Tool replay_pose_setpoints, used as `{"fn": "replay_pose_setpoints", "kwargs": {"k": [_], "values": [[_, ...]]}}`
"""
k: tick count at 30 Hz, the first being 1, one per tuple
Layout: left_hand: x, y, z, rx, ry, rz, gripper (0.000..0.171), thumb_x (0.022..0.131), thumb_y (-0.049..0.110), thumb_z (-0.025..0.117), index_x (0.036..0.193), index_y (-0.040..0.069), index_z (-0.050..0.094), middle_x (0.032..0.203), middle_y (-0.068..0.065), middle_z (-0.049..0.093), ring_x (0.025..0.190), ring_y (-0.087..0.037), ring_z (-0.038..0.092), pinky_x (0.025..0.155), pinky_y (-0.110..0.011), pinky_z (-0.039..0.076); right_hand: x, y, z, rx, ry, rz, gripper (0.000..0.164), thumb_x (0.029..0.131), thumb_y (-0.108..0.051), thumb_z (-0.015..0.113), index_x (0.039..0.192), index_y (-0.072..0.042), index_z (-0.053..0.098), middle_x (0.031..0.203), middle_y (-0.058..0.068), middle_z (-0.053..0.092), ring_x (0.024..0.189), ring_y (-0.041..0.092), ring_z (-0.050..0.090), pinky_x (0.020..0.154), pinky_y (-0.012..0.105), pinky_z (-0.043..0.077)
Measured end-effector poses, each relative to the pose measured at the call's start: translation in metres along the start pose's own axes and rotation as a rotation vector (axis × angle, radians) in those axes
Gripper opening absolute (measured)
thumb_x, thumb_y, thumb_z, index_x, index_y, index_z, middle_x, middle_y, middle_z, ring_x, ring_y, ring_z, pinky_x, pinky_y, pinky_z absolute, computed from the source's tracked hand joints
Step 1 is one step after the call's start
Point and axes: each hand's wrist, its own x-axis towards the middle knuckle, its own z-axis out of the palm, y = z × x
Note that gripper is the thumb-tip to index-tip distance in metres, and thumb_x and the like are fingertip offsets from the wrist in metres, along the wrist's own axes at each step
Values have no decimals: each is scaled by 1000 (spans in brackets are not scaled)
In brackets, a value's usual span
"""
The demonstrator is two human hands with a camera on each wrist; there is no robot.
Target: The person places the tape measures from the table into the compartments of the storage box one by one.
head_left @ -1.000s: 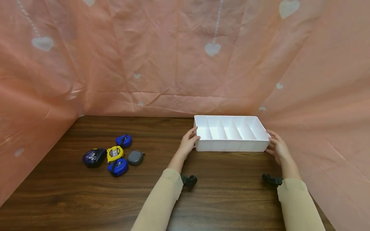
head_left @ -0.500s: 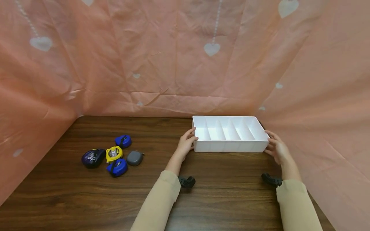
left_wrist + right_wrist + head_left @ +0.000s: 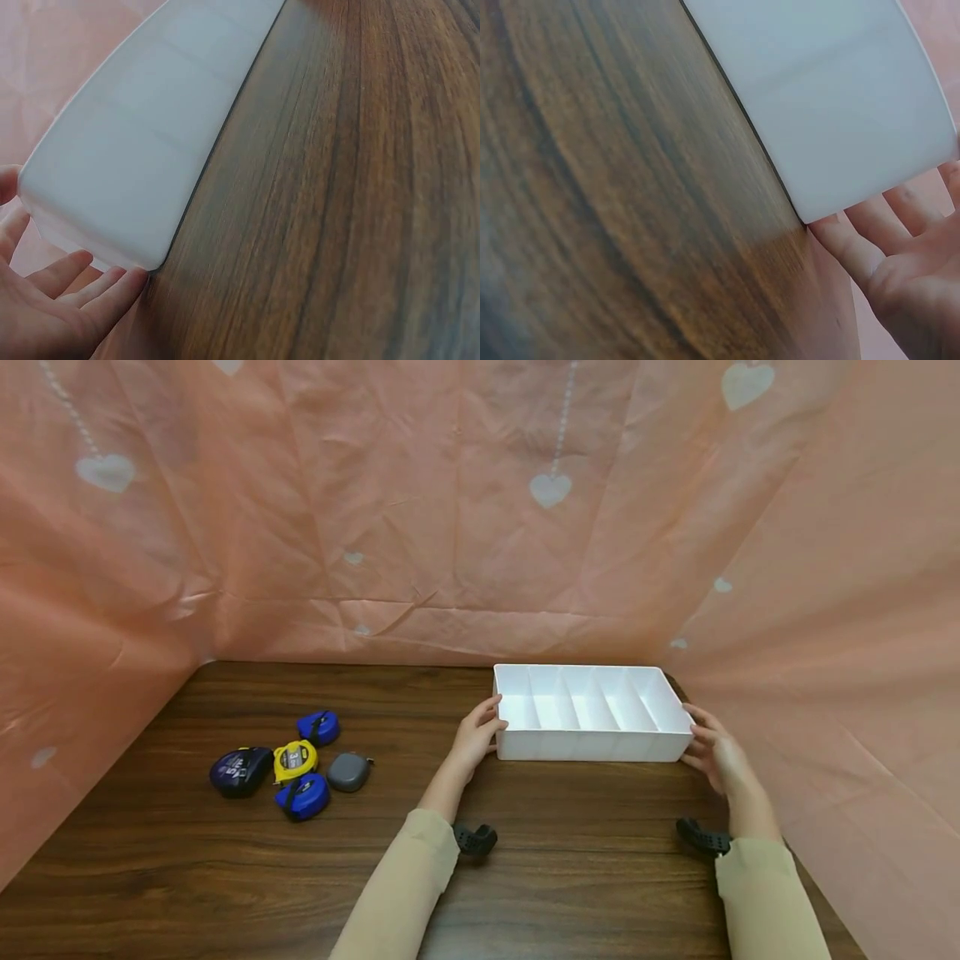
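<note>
A white divided box (image 3: 592, 746) with several slots in a row stands on the wooden table toward the back right. At its left end, the left hand (image 3: 474, 739) touches the wall with outstretched fingers, the thumb at the rim. The right hand (image 3: 720, 756) presses the opposite end, its fingers spread along the wall. In the left wrist view, fingertips (image 3: 135, 277) meet the lower corner of the box. Seen from the right wrist, a finger (image 3: 847, 247) lies right at the bottom corner, close to the table. The slots look empty.
Several tape measures lie at the left of the table (image 3: 187, 877): a dark one (image 3: 242, 772), a yellow one (image 3: 296, 761), blue ones (image 3: 303, 797) and a grey one (image 3: 348, 772). A pink cloth (image 3: 420, 543) with hearts hangs behind and at both sides.
The white divided box has slid slightly left and toward the person, with both hands staying at its ends. The tape measures lie as before.
</note>
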Motion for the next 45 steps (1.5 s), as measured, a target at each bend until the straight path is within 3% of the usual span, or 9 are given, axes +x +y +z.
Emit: {"fn": "replay_pose_setpoints", "kwargs": {"k": [14, 21, 25, 33, 40, 45], "values": [[-8, 3, -10, 4, -45, -7, 52, 94, 15, 58, 144, 21, 45, 145, -19, 38, 126, -32, 44, 90, -48, 47, -4, 0, 6, -27, -14, 11, 44, 104, -20, 38, 148, -24, 31, 118, -16, 46, 99, 2, 57, 79, 25, 48], [-29, 28, -12, 33, -85, 19, 52, 95, 9, 54, 146, 9, 40, 144, -26, 36, 125, -38, 45, 91, -51, 46, -7, 0, 6, -25, -36, 6, 44, 104, -17, 37, 147, -24, 32, 116, -17, 50, 100, 2, 57, 79, 25, 48], [-36, 35, -14, 23, -79, 14, 52, 95, 8, 53, 146, 9, 40, 144, -25, 37, 126, -38, 44, 92, -52, 44, -7, -2, 7, -52, -46, 6, 48, 104, -18, 38, 151, -21, 26, 118, -17, 49, 102, 2, 57, 79, 25, 48], [-39, 34, -20, 31, -81, 11, 53, 95, 7, 53, 146, 8, 38, 144, -25, 36, 125, -38, 44, 92, -52, 44, -6, 0, 10, -64, -68, 3, 51, 104, -18, 37, 153, -19, 22, 120, -16, 49, 103, 3, 56, 80, 27, 47], [-46, 33, -23, 63, -80, 36, 53, 95, 7, 52, 146, 7, 39, 143, -26, 38, 125, -39, 44, 90, -50, 46, -9, 4, 11, -79, -107, -34, 45, 103, -20, 41, 147, -29, 35, 122, -15, 52, 104, 3, 57, 80, 30, 47], [-50, 32, -27, 48, -81, 33, 53, 95, 7, 53, 146, 6, 39, 143, -26, 36, 124, -39, 45, 90, -51, 46, -13, 1, 15, -126, -101, -8, 54, 103, -23, 42, 153, -22, 23, 124, -15, 46, 105, 1, 56, 81, 29, 47]]}}
